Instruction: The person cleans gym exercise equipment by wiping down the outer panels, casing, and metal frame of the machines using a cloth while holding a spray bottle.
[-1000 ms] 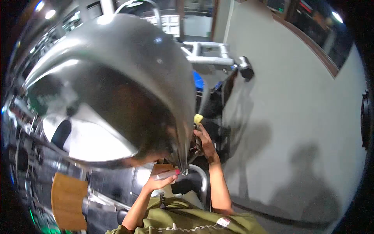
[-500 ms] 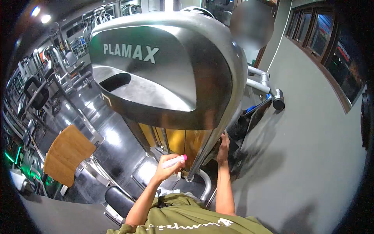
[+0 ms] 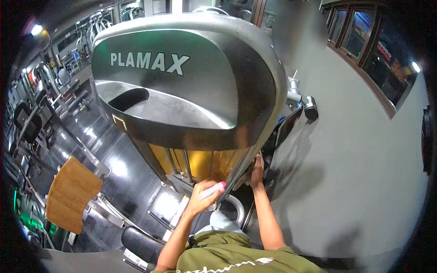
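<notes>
Gripping a pink-capped tube [image 3: 210,191], the left hand [image 3: 200,201] was held before the lower part of the silver exercise machine [image 3: 182,107]. The right hand [image 3: 257,174] was placed along its side; whether anything was grasped there could not be told. No completed work was shown, and what was left could not be judged.

right hand's [image 3: 258,175] fingers partly hidden by the big machine [image 3: 182,82], left machines [image 3: 27,120] too small to tell
</notes>
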A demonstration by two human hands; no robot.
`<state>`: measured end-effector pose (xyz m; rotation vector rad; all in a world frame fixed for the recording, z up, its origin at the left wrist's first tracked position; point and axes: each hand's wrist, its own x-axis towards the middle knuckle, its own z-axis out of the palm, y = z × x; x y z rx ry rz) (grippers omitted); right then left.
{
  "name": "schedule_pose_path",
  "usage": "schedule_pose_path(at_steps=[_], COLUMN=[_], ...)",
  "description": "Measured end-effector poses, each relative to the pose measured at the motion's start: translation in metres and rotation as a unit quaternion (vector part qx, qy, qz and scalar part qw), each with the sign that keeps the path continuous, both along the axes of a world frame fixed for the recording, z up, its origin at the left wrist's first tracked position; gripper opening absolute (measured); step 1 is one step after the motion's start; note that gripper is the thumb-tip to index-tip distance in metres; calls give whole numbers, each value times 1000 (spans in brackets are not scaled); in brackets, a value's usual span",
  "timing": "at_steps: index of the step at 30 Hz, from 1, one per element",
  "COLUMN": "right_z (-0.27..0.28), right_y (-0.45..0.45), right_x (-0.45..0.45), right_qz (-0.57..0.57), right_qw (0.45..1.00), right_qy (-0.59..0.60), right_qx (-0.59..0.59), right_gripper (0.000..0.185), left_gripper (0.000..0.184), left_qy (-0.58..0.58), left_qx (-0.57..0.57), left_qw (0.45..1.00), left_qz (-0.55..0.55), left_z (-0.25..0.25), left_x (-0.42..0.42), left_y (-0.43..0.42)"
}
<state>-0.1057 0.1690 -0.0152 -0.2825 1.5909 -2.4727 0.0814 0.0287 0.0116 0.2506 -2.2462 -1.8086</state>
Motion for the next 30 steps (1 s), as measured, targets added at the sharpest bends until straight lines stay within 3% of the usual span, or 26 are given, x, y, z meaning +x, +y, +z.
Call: schedule_pose_path(at_steps=[2, 4, 7, 10, 12, 14, 17, 18, 20, 24, 28, 30], right_z=[-16, -14, -18, -35, -43, -44, -33, -31, -28, -29, -68, -82], right_y=[0, 2, 5, 9, 8, 13, 23, 20, 25, 47, 62, 62], right_x=[-9, -5, -4, -12, -17, -15, -15, -13, -3, -2, -13, -20], right_qz=[-3, 28, 44, 35, -13, -2, 131, 131, 22, 46, -25, -36], right_qw=[999, 997, 997, 995, 991, 992, 989, 989, 998, 987, 973, 977], right_qy=[34, -28, -32, -71, -120, -109, 31, 30, -53, -144, -209, -198], right_qx=[3, -61, -63, -56, -52, -56, -57, -57, -21, -49, -95, -68], right_gripper=[49, 48, 50, 53, 54, 58, 63, 63, 52, 26, 27, 27], left_gripper=[29, 30, 28, 25, 23, 24, 19, 18, 16, 22, 21, 26], left_qy=[30, 35, -19, 50, 29, -1, 50, 78, 102, 69, 65, 20], left_qx=[-26, 16, -14, -22, -9, -48, -51, -64, -87, -184, -292, -332], left_qw=[999, 999, 1000, 998, 998, 997, 992, 987, 981, 965, 922, 918], left_qz=[-3, -10, -19, 39, 51, 62, 107, 126, 143, 172, 246, 217], left_z=[-5, 3, -15, 1, -1, -14, -29, -35, -39, -39, -61, -74], left_x=[-3, -4, -12, -16, -16, -15, -7, -8, -9, -18, -44, -54], left_y=[3, 7, 5, 13, 14, 17, 34, 36, 46, 78, 120, 132])
